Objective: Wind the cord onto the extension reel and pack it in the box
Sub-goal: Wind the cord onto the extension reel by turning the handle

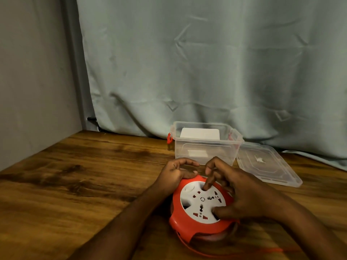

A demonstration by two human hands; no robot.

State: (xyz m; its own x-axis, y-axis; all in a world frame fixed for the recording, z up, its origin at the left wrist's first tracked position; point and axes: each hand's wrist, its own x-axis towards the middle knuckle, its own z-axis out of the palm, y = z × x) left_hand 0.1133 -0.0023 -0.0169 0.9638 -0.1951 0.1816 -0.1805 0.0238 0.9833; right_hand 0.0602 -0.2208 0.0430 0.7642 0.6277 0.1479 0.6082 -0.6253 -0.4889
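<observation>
Two bare forearms reach in from six o'clock and meet over the extension reel [201, 205], which lies flat on the wooden tabletop [75, 184] at the lower middle of the view. Behind everything, from nine through three o'clock, hangs a creased grey-green curtain [206, 62], with a plain grey wall [33, 72] at its nine o'clock side. At twelve o'clock from the reel stands the clear plastic box [204, 145], open at the top, with a red latch on its left end and something white inside that cannot be made out. Its clear lid [266, 164] lies flat on the tabletop at the box's four o'clock, just beside it. The reel has a red casing and a white round face with socket holes turned up toward the camera. The right hand [244, 194] lies over the reel's three o'clock side, one finger poked down into a hollow at the face's twelve o'clock and the thumb pressed on the face near five o'clock. The left hand [178, 171] grips the red rim at eleven o'clock, thumb on top, fingers curled. A red cord [216, 254] trails from under the reel at six o'clock and runs toward four o'clock along the tabletop, blurred at its far end.
</observation>
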